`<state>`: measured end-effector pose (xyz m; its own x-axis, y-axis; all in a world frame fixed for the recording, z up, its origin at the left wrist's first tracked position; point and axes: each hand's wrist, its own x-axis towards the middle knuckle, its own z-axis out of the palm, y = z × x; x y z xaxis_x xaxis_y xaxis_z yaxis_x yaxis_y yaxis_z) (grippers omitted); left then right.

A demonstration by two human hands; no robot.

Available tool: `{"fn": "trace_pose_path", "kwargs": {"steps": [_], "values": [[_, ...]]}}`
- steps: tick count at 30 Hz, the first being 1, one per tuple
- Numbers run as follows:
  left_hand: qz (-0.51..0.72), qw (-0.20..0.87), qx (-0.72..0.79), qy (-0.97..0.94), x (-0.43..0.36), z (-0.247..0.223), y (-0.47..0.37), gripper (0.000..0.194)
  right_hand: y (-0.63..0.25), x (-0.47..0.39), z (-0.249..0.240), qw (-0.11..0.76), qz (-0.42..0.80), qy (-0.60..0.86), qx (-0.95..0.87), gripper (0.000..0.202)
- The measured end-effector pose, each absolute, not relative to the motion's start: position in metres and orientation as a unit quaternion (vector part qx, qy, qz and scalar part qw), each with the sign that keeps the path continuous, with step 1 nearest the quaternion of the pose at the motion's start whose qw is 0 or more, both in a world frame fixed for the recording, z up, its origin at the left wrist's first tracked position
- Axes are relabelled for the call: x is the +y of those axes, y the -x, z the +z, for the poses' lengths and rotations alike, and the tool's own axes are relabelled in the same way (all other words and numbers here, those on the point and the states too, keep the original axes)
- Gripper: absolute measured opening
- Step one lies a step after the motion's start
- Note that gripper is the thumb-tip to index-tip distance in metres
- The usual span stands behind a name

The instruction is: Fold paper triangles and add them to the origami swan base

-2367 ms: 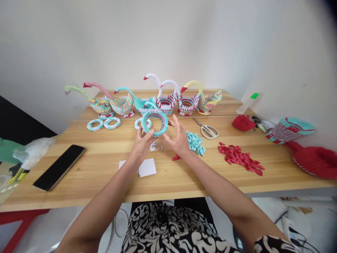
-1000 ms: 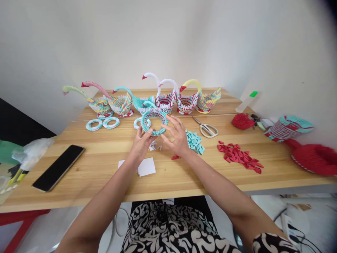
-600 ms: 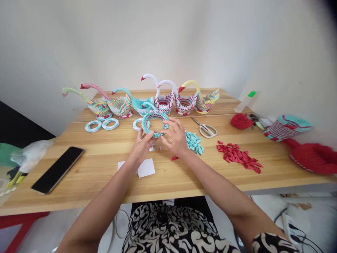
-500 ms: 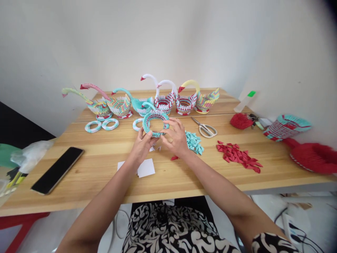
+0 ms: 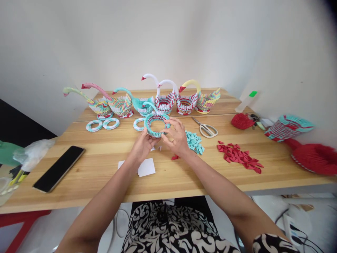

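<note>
A teal, red and white ring of folded paper pieces is held up above the table between both hands. My left hand grips its lower left edge, thumb near the front rim. At the ring's right side, my right hand has its fingers closed on the rim; whether a loose piece is pinched there is too small to tell. Just right of my right hand lies a pile of teal folded paper pieces. A few red pieces and white cards lie below the hands.
Several folded-paper swans line the back. Paper rings lie before them. Scissors, red paper pieces, a red paper swan and a teal-rimmed paper vessel are rightward. A phone lies left.
The ring has shifted very slightly right in the view and tilts a little differently. Both hands keep their hold on it. The table's contents look unchanged.
</note>
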<state>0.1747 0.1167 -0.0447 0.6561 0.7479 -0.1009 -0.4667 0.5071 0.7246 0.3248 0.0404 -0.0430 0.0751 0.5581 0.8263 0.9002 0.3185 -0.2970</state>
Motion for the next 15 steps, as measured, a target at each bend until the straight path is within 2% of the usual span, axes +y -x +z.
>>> {"fn": "trace_pose_path", "kwargs": {"steps": [15], "values": [[0.369, 0.842, 0.182, -0.349, 0.118, -0.0464, -0.173, 0.027, -0.3273, 0.0416, -0.0441, 0.505, -0.164, 0.538, -0.655, 0.011]]}}
